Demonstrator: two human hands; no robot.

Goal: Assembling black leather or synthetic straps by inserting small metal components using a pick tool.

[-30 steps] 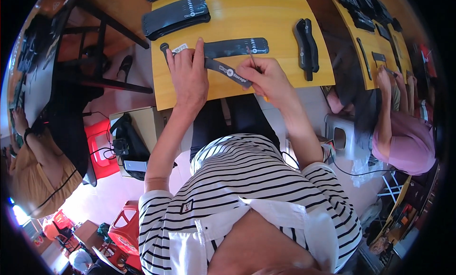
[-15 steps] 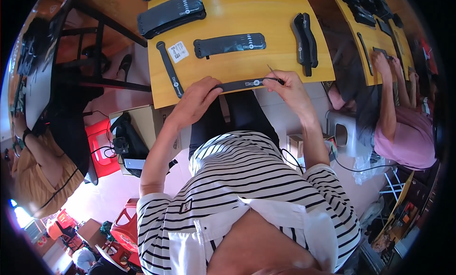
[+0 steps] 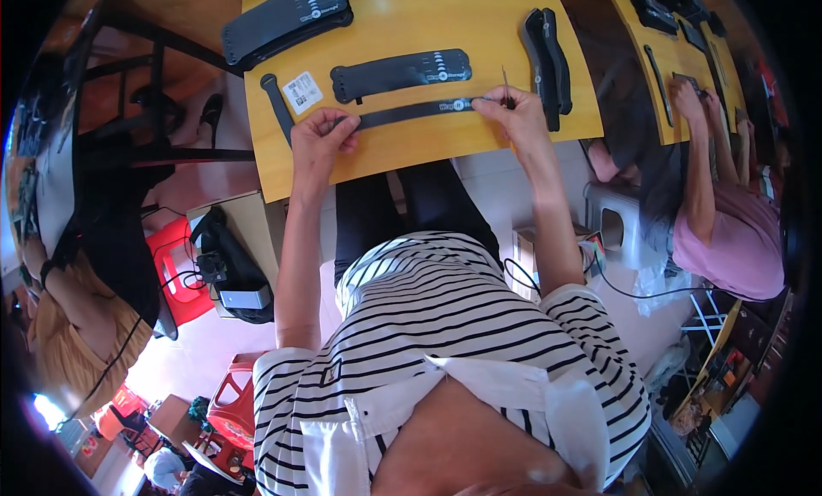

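A flat black strap (image 3: 402, 115) with a white print near its right end is stretched level between my hands, over the near part of the yellow table. My left hand (image 3: 324, 140) pinches its left end between thumb and fingers. The right end is pinched in my right hand (image 3: 521, 119), which also has a thin pointed tool (image 3: 505, 80) with a dark handle sticking up from it; its kind is unclear. Just beyond lies a row of black straps laid together (image 3: 401, 74). Another single strap (image 3: 277, 106) lies left of my left hand, its lower end hidden behind that hand.
A white label sheet (image 3: 302, 92) lies on the yellow table (image 3: 385, 158). Thick stacks of black straps sit at the far left (image 3: 282, 29) and right (image 3: 548, 68). People work at tables on both sides. Beside my legs stand a cardboard box (image 3: 253, 226) and a red stool (image 3: 175, 248).
Both hands and the strap have moved away from my body, up near the row of straps. My left hand has also shifted a little left. The pointed tool now stands more upright.
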